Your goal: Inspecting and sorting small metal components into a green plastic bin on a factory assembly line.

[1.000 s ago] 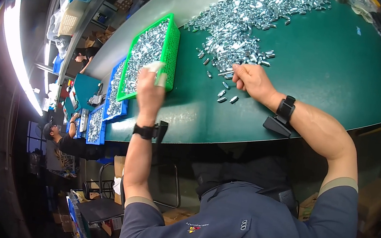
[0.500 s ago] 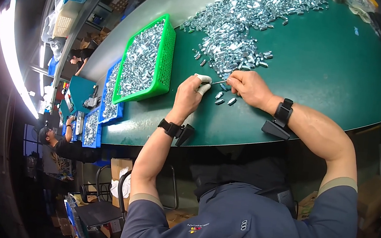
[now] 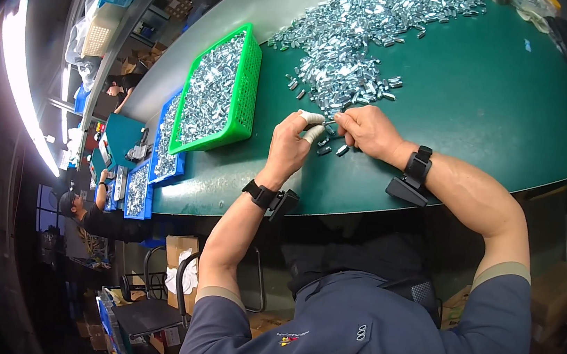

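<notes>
My left hand (image 3: 290, 143) is closed in a pinch, with white coverings on its thumb and index finger. Whatever sits between those fingertips is too small to make out. Close beside it, my right hand (image 3: 370, 132) grips a thin metal rod (image 3: 329, 123) whose far end meets the left fingertips. Under and just in front of the hands lie a few loose silvery metal parts (image 3: 342, 151), short and elongated. Beyond them spreads a large heap of the same shiny parts (image 3: 345, 65) on the green tabletop (image 3: 459, 106).
Left of my hands stands a green basket (image 3: 244, 96) full of metal parts, with blue trays (image 3: 150, 197) of parts behind it. A chair (image 3: 149, 315) is at the lower left. Two other people work farther left, one with a hand (image 3: 104, 177) at another table.
My left hand has moved a little right, closer to my right hand, and less of the rod shows between them. The right hand has barely shifted.
</notes>
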A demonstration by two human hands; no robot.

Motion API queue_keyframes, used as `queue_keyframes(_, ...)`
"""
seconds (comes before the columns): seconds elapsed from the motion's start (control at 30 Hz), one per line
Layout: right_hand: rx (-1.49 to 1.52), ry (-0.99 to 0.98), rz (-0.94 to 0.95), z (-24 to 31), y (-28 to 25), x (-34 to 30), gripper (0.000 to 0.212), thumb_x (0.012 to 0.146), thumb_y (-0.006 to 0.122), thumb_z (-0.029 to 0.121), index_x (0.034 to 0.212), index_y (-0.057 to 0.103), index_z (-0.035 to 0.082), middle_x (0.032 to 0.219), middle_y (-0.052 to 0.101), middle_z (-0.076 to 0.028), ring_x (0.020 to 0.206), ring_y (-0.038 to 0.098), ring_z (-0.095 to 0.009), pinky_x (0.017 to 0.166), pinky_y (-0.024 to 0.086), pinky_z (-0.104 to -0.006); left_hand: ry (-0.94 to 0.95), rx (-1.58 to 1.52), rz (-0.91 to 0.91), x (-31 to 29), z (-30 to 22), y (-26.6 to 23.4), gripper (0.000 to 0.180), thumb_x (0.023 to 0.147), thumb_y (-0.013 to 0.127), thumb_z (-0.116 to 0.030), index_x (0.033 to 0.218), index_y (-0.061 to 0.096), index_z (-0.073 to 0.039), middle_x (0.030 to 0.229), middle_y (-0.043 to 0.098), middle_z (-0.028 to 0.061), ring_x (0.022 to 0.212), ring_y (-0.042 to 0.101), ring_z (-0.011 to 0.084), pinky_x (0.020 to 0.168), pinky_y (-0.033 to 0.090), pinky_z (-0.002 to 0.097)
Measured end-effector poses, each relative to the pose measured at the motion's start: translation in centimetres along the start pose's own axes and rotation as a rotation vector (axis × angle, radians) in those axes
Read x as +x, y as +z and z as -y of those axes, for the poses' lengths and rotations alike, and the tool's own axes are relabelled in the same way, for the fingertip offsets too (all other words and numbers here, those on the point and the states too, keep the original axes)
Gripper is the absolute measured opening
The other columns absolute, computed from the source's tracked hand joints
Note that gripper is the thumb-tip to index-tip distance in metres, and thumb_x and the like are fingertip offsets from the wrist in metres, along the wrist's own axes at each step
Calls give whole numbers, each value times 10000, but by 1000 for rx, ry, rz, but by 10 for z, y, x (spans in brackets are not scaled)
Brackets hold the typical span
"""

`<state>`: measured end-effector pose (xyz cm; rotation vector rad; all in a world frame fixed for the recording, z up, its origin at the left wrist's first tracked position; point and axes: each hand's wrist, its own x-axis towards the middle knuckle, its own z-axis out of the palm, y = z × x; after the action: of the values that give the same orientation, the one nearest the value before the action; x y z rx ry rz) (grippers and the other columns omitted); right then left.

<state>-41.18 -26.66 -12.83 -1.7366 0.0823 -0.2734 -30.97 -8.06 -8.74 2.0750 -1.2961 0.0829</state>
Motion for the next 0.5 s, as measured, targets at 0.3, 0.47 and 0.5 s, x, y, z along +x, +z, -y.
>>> queue_keyframes(0.3, -26, 58, 72, 6, -5, -3, 557, 1055, 502, 431, 717, 691, 31, 563, 636, -58, 508, 593, -172, 540, 476, -349, 24, -80, 16, 0, -9, 11, 195, 832, 771, 1, 1018, 719, -29, 892, 689, 114, 817, 666, 283, 720, 530, 368)
queue_keyframes(0.47, -13, 4, 95, 2, 1, -1, 549, 1057, 509, 432, 733, 689, 27, 573, 636, -55, 510, 586, -164, 530, 467, -346, 37, 41, 27, -7, -9, 3, 189, 849, 773, 6, 1026, 715, -24, 931, 721, 108, 841, 702, 238, 770, 552, 334)
queue_keyframes(0.5, 0, -20, 91, 1, 2, -1, 543, 1058, 511, 430, 741, 688, 26, 578, 636, -53, 511, 582, -158, 528, 464, -343, 36, 43, 26, -7, -8, 0, 189, 849, 773, 6, 1026, 715, -24, 931, 721, 108, 841, 702, 238, 770, 552, 334)
